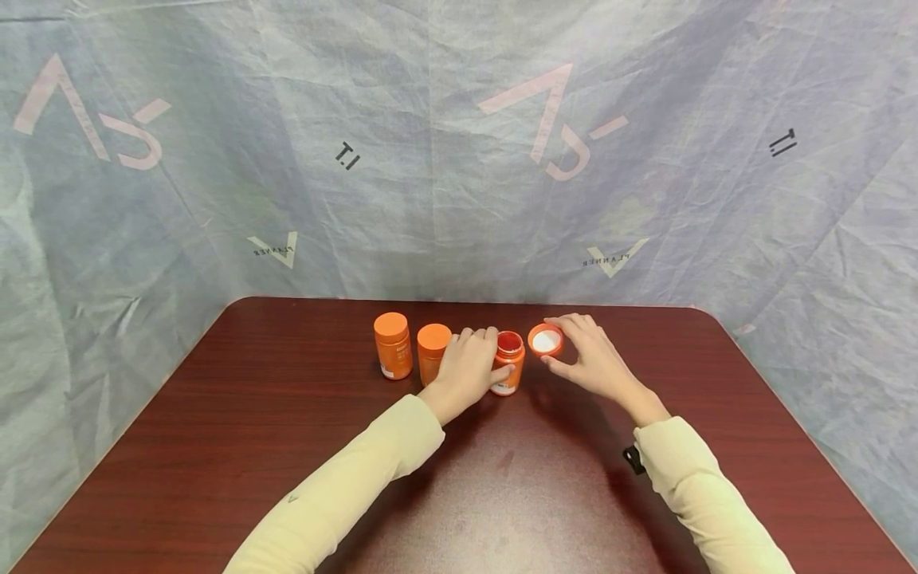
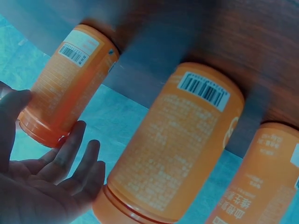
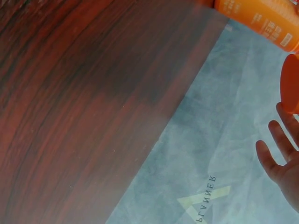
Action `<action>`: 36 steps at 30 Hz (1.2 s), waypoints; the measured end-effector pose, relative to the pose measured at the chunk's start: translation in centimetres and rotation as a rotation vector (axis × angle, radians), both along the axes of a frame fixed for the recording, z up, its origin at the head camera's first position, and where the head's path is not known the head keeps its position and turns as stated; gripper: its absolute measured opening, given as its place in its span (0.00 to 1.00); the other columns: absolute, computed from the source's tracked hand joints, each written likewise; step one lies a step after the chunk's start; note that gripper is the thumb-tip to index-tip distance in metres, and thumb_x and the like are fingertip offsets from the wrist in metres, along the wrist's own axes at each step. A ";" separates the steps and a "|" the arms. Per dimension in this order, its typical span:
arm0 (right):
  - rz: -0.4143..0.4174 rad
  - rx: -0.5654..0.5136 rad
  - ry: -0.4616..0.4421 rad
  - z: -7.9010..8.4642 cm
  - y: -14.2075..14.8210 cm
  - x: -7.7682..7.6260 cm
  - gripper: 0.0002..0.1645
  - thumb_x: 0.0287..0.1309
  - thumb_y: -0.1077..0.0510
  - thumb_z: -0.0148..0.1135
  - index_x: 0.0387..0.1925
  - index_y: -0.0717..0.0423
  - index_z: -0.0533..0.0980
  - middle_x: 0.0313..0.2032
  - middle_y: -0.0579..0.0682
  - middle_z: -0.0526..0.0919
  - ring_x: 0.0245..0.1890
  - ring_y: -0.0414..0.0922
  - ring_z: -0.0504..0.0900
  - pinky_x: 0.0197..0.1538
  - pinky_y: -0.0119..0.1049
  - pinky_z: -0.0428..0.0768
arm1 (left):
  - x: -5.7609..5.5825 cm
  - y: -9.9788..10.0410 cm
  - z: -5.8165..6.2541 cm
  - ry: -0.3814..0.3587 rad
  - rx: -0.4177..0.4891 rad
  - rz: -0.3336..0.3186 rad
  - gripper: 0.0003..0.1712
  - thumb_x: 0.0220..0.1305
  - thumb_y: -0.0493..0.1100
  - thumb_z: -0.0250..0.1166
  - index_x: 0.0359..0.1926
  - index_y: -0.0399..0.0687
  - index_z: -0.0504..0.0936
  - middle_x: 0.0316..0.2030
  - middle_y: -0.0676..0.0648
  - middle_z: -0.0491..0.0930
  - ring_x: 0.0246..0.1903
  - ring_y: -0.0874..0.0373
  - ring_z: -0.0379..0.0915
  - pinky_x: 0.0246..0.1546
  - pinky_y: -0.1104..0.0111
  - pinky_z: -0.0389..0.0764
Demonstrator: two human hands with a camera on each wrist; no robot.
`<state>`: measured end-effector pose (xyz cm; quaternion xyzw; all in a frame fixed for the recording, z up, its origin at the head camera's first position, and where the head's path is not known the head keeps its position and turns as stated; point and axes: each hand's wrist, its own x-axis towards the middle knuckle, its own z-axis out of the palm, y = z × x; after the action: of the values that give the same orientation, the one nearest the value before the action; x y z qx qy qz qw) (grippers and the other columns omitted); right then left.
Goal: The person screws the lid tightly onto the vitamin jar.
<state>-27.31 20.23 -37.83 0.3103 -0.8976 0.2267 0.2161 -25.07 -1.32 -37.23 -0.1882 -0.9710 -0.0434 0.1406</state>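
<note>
An uncapped orange bottle [image 1: 507,376] stands upright on the table, its round mouth showing red inside. My left hand [image 1: 466,363] holds it near the top, thumb on one side and fingers on the other; the left wrist view shows this grip on the bottle [image 2: 70,88] too. Just right of the mouth, my right hand [image 1: 591,359] pinches an orange lid [image 1: 547,340] by its rim, white inside turned toward the head camera. In the right wrist view the lid [image 3: 290,84] is cut off by the frame edge, apart from the bottle [image 3: 261,21].
Two capped orange bottles stand left of my left hand: a nearer one [image 1: 433,344], partly hidden by that hand, and one farther left [image 1: 393,347]. The dark red wooden table [image 1: 215,414] ends at a grey printed cloth [image 1: 430,199] behind.
</note>
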 end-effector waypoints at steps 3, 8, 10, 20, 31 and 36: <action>0.010 0.001 0.003 0.0 0.0 0.2 0.33 0.42 0.51 0.70 0.53 0.55 0.72 0.47 0.52 0.76 0.46 0.49 0.69 0.44 0.47 0.67 | 0.2 -0.1 -0.1 -0.003 0.008 -0.007 0.30 0.53 0.63 0.61 0.46 0.45 0.71 0.38 0.50 0.79 0.38 0.53 0.73 0.41 0.62 0.74; 0.037 -0.012 0.008 0.0 0.1 0.3 0.34 0.42 0.52 0.70 0.54 0.55 0.72 0.47 0.51 0.76 0.46 0.48 0.69 0.47 0.47 0.66 | 0.6 -0.2 -0.1 -0.004 0.017 -0.017 0.31 0.54 0.64 0.61 0.47 0.45 0.71 0.38 0.49 0.79 0.38 0.53 0.73 0.41 0.63 0.74; 0.049 -0.019 0.009 0.0 0.1 0.3 0.35 0.42 0.53 0.70 0.55 0.55 0.71 0.47 0.52 0.76 0.47 0.48 0.69 0.48 0.47 0.66 | 0.8 -0.2 -0.1 0.006 0.017 -0.022 0.31 0.54 0.64 0.61 0.47 0.45 0.72 0.38 0.50 0.79 0.38 0.54 0.73 0.41 0.63 0.74; 0.073 -0.045 -0.001 0.1 -0.1 0.5 0.36 0.41 0.55 0.72 0.54 0.57 0.70 0.49 0.52 0.75 0.49 0.48 0.69 0.50 0.48 0.66 | 1.5 -0.5 -0.3 0.038 0.020 -0.045 0.30 0.53 0.63 0.61 0.46 0.45 0.72 0.37 0.50 0.80 0.36 0.54 0.73 0.40 0.63 0.73; 0.108 -0.046 0.014 0.0 0.0 0.5 0.35 0.40 0.56 0.72 0.53 0.56 0.71 0.49 0.51 0.76 0.51 0.47 0.68 0.52 0.47 0.66 | 1.8 -0.7 -0.4 0.046 0.056 -0.063 0.29 0.53 0.63 0.63 0.45 0.46 0.72 0.35 0.50 0.79 0.35 0.54 0.73 0.40 0.63 0.74; 0.116 -0.052 0.008 0.1 -0.1 0.6 0.34 0.40 0.56 0.72 0.53 0.56 0.71 0.50 0.50 0.76 0.52 0.47 0.68 0.52 0.48 0.65 | 1.8 -0.8 -0.6 0.031 0.078 -0.062 0.30 0.53 0.63 0.62 0.47 0.45 0.72 0.37 0.50 0.79 0.36 0.54 0.74 0.41 0.63 0.74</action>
<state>-26.67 20.15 -37.68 0.3567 -0.8711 0.2609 0.2141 -23.26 -2.07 -37.80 -0.2132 -0.9601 -0.0826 0.1612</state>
